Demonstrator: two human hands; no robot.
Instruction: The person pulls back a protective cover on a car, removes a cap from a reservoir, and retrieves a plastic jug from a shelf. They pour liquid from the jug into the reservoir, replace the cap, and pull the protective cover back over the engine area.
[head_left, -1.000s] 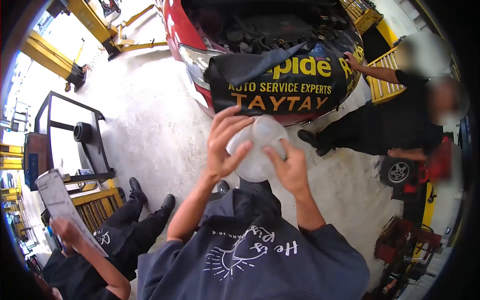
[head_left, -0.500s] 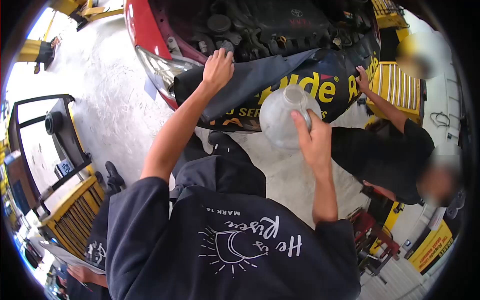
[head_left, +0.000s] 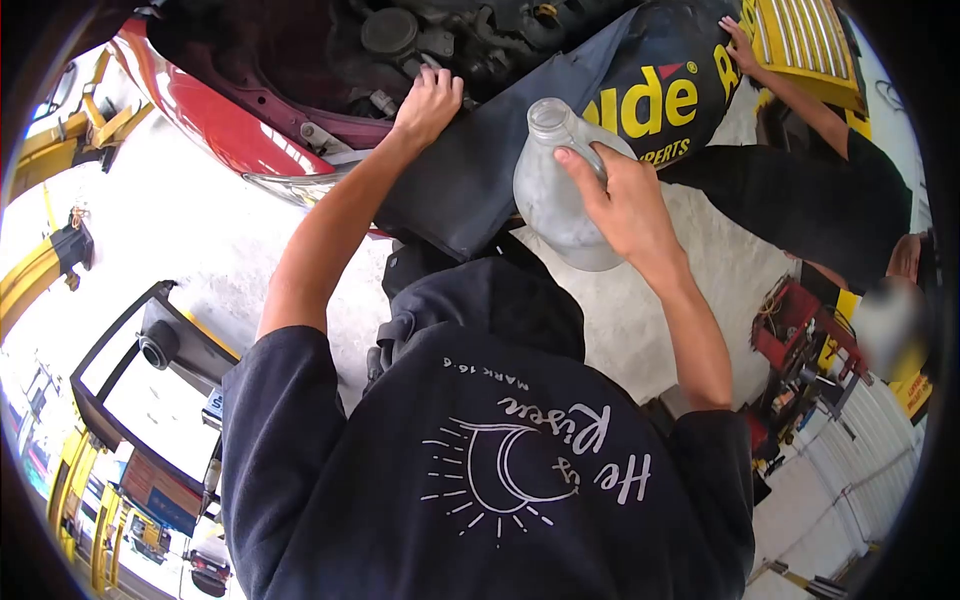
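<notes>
The right hand [head_left: 622, 205] is closed round the handle of an uncapped translucent jug [head_left: 560, 190], held upright just short of the red car's engine bay [head_left: 440, 40], while the left hand [head_left: 428, 105] presses flat on the black fender cover [head_left: 480, 170], so pouring looks not yet begun.

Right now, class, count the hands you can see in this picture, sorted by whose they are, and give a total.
Wearer's own hands: 2, the left hand on the fender cover, the right hand gripping the clear jug.
Co-worker's hands: 1, a hand resting on the cover's far side.
Total: 3
</notes>
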